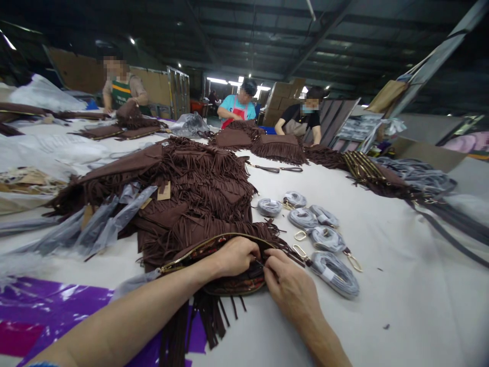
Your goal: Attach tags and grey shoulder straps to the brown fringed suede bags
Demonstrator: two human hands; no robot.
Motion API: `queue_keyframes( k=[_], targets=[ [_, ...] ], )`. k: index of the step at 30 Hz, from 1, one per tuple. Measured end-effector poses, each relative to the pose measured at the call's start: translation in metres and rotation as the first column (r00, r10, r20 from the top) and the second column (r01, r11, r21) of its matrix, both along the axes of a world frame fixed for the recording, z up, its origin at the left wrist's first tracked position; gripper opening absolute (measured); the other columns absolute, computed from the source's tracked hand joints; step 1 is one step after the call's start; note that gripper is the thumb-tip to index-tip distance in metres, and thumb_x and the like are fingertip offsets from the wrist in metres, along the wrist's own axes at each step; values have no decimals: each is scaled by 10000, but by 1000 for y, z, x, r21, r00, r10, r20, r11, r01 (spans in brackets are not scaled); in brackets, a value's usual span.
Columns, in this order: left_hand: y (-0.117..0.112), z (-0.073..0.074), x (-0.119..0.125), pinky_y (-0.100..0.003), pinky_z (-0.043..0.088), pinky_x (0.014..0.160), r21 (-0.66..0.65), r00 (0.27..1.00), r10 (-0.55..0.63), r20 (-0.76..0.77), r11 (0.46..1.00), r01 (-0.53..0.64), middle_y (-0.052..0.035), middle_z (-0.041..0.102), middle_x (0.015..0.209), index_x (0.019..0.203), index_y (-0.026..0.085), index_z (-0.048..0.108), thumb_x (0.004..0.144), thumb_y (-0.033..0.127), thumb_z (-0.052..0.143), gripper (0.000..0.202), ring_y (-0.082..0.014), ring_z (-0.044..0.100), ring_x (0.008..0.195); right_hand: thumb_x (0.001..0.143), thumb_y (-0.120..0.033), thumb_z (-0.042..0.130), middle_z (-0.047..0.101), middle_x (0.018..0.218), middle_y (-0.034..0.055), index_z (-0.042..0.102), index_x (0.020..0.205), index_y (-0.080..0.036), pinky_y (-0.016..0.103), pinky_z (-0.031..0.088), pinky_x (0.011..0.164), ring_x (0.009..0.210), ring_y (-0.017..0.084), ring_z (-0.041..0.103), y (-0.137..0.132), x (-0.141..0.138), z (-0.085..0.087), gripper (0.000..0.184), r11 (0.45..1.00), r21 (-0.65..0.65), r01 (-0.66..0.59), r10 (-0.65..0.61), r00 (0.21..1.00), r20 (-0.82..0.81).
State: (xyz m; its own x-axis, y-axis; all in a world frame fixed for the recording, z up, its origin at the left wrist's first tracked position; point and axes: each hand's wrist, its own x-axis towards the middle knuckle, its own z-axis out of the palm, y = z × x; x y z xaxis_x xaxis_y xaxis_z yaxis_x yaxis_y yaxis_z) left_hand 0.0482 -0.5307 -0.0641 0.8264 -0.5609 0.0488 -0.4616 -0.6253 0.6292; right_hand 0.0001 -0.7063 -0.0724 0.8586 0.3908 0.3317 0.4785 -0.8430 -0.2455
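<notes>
A dark brown fringed bag (235, 285) lies in front of me with its zipped mouth gaping, showing a patterned lining. Its fringe hangs toward me over the near side. My left hand (237, 256) reaches into the mouth, fingers pinched around a small dark piece too hidden to name. At the right end of the opening, my right hand (289, 280) has its fingers closed on the bag's edge, close to the left fingertips. Beyond the bag lies a heap of similar brown fringed bags (206, 178), some with cardboard tags.
Several coiled grey straps (334, 275) with gold clips lie to the right. Dark wrist straps (273, 168) lie farther back. Clear plastic wrapping (103, 229) and a purple sheet (57, 306) are at left. Co-workers (237, 104) stand across the white table (412, 306).
</notes>
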Motion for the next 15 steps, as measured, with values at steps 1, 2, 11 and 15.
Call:
queue_keyframes(
  k=[1, 2, 11, 15],
  targets=[
    [0, 0, 0, -266, 476, 842, -7, 1000, 0, -11, 1000, 0, -57, 746, 961, 928, 160, 739, 808, 68, 530, 258, -191, 662, 916, 886, -149, 477, 669, 1161, 43, 574, 776, -234, 279, 466, 628, 837, 204, 680, 4, -1, 1, 170, 998, -55, 25, -25, 1000, 3],
    [0, 0, 0, -266, 474, 842, -11, 1000, -2, -19, 1000, 2, -62, 746, 964, 935, 154, 741, 806, 63, 526, 267, -192, 662, 916, 880, -136, 489, 668, 1149, 44, 577, 781, -231, 277, 458, 608, 834, 204, 679, 7, -2, 1, 164, 993, -104, 49, -49, 999, 5],
    [3, 0, 1, -260, 482, 784, -23, 998, -18, -54, 1000, 17, -50, 747, 913, 924, 163, 743, 770, 45, 501, 310, -183, 652, 849, 906, -125, 493, 658, 978, 44, 580, 790, -220, 273, 387, 536, 728, 180, 645, 20, 0, -3, 174, 972, -199, 126, -114, 991, 74],
    [-1, 4, -4, -280, 473, 767, 51, 998, 55, -24, 997, -54, -71, 732, 879, 856, 143, 721, 789, 73, 510, 231, -205, 647, 838, 928, -131, 456, 650, 924, 31, 574, 777, -223, 266, 366, 516, 677, 168, 636, 18, 3, -3, 212, 979, -185, 82, -77, 996, 35]
  ],
)
